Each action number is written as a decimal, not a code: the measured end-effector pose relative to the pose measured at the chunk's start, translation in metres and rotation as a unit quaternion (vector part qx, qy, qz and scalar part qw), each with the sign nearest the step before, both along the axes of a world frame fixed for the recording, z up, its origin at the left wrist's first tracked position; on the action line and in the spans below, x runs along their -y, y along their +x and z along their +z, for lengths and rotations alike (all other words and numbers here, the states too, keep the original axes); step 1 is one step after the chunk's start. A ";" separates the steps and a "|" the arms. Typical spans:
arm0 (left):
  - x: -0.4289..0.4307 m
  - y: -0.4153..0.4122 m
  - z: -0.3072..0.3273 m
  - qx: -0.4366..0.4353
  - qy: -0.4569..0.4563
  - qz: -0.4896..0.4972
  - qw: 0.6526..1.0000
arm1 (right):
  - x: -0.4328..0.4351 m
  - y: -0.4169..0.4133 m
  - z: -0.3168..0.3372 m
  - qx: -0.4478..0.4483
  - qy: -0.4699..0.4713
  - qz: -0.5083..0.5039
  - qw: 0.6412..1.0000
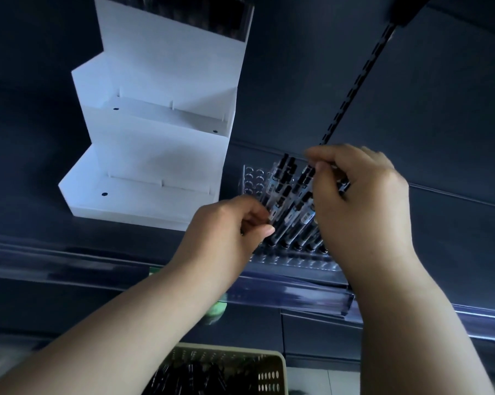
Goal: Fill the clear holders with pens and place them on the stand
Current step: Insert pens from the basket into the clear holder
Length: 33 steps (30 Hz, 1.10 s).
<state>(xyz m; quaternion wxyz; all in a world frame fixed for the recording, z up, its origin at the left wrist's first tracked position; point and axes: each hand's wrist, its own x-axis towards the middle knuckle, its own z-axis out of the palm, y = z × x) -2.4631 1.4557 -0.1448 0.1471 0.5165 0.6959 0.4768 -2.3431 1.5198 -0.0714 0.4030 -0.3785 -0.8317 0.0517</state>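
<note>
The right hand (360, 206) is curled over the clear holder (253, 178), thumb and forefinger pinching the cap end of one of the black-capped pens (283, 212), with what looks like a few more tucked under the palm. The left hand (226, 226), at the holder's near left corner, has its fingers curled and seems to pinch a pen barrel in the outer row, though whether it also steadies the holder itself I cannot tell. The holder stands on the dark shelf (411, 138), its right side packed with leaning pens and its far left holes not yet filled. Left of the holder and just beyond it stands the white tiered stand (160, 155), its lower steps bare; below the holder, near the person, is a perforated basket (269, 377) of more pens. The risks: the pens lean, so a nudge could tip them or skid the light holder off the shelf's front edge; the spares under the palm could slip.
</note>
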 end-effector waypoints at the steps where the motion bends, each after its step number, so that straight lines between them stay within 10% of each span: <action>1: 0.000 0.000 -0.001 -0.001 -0.006 0.002 1.000 | -0.001 0.000 0.000 0.005 -0.006 -0.003 1.000; 20: 0.020 -0.020 0.023 0.010 -0.012 0.017 1.000 | -0.004 -0.018 0.001 0.183 -0.021 -0.081 0.980; 33: 0.023 -0.019 0.026 0.005 -0.013 0.023 1.000 | -0.011 0.001 0.008 0.137 -0.072 -0.084 0.984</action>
